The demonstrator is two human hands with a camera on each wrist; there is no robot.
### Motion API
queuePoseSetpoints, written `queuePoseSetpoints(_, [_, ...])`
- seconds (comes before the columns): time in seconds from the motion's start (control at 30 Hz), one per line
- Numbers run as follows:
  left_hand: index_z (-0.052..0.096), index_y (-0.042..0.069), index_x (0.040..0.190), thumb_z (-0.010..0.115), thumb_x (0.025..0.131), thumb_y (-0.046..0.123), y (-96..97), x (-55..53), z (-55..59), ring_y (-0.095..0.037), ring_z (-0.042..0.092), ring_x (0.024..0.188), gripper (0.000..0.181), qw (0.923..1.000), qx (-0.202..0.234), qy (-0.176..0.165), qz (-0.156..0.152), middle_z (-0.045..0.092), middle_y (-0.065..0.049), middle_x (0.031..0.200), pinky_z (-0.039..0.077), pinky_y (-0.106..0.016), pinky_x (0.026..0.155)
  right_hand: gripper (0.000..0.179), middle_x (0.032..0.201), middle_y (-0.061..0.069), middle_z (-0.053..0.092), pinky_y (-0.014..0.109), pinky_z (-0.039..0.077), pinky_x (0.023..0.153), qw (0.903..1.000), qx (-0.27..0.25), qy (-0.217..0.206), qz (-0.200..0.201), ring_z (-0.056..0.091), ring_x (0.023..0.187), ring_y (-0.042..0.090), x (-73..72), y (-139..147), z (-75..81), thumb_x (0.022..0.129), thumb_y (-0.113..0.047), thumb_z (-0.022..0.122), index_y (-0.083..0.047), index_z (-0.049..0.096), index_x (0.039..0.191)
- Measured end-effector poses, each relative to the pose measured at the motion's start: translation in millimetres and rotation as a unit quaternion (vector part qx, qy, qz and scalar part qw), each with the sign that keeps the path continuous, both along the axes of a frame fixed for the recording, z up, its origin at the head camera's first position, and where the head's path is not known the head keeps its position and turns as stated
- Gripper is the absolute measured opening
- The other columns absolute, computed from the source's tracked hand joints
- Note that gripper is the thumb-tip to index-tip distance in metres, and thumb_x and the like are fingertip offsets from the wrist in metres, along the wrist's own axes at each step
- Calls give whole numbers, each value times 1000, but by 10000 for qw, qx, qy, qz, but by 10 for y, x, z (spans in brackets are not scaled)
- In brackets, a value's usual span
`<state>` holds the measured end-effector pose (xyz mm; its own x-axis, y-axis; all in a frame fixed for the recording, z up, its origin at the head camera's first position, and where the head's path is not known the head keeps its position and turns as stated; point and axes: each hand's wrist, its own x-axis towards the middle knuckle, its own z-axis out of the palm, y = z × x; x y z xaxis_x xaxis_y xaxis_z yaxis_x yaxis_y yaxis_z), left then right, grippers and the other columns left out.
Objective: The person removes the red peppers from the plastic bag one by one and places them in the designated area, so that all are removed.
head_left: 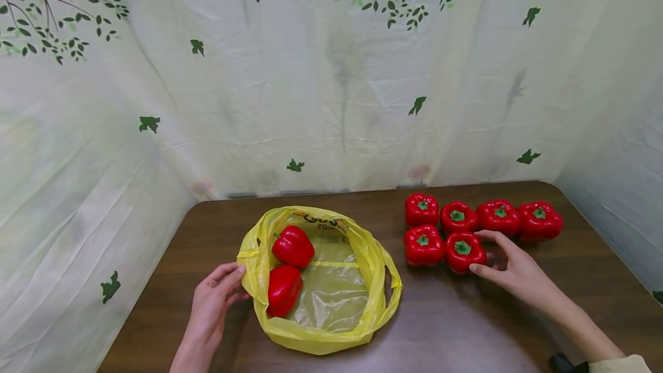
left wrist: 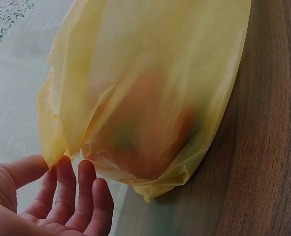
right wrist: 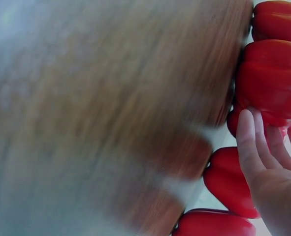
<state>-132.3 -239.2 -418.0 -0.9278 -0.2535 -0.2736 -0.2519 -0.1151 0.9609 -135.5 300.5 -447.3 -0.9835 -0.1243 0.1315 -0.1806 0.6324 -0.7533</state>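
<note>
A yellow plastic bag [head_left: 385,298] stands with its mouth wide, two red bell peppers [head_left: 293,246] lying inside on its left side. My left hand [head_left: 216,295] pinches the left edge of the bag between thumb and fingers; in the left wrist view the peppers show dimly through the film. On the right, my right hand [head_left: 510,266] is at a red bell pepper [head_left: 464,252] in the front row, thumb and index finger spread at its right side. The right wrist view has the fingers [right wrist: 246,132] nearly straight, tips right at that pepper [right wrist: 271,78].
Several more red bell peppers [head_left: 498,217] stand close together in two rows at the back right of the brown wooden table [head_left: 440,321]. One [head_left: 423,245] is directly left of the pepper at my right hand. A leaf-patterned cloth [head_left: 336,102] hangs behind the table.
</note>
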Motion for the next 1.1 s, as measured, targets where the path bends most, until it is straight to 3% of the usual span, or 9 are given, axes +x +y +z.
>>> queuePoseSetpoints(0.13, [70, 18, 93, 72, 92, 24, 0, 5, -2, -14, 66, 75, 6, 10000, 30, 22, 12, 70, 2, 87, 56, -29, 70, 63, 131, 14, 52, 26, 54, 69, 10000, 83, 33, -37, 62, 95, 21, 9, -17, 5, 86, -30, 77, -11, 45, 137])
queuePoseSetpoints(0.27, [70, 19, 92, 72, 92, 24, -6, 11, -8, -14, 66, 74, 5, 10000, 41, 40, 23, 70, 2, 87, 56, -29, 69, 65, 129, 10, 52, 26, 54, 70, 9991, 335, 248, -72, 59, 93, 14, 27, -24, -10, 85, -33, 78, -11, 45, 136])
queuePoseSetpoints(0.5, [70, 18, 92, 72, 92, 22, -30, 25, -5, -14, 65, 73, 4, 9999, 110, 90, 24, 70, 2, 86, 56, -30, 69, 62, 123, 6, 54, 17, 50, 71, 9923, 510, 1111, -198, 53, 93, 11, 105, -39, 92, 82, -25, 82, -11, 50, 133])
queuePoseSetpoints(0.67, [71, 19, 90, 72, 92, 23, -61, 22, 7, -13, 64, 72, 4, 9998, 123, 117, 63, 70, 2, 86, 56, -30, 69, 58, 120, -2, 55, 10, 48, 73, 9865, 261, 1593, -268, 51, 97, 10, 144, -120, 258, 81, -12, 82, -12, 54, 132])
queuePoseSetpoints(0.87, [70, 18, 90, 71, 93, 22, -80, 26, 17, -12, 65, 72, 5, 9997, 170, 191, 45, 69, 3, 87, 56, -31, 69, 56, 116, -2, 56, 15, 49, 72, 9839, 156, 1778, 10, 53, 93, 12, 171, -336, 428, 81, -7, 81, -18, 55, 130])
queuePoseSetpoints(1.1, [70, 18, 90, 70, 94, 18, -99, 26, 24, -11, 65, 72, 4, 9988, 244, 413, 10, 69, 4, 85, 55, -30, 66, 53, 113, -8, 58, 27, 52, 68, 9816, 291, 1834, 457, 56, 83, 11, 140, -622, 528, 84, -13, 80, -25, 55, 129])
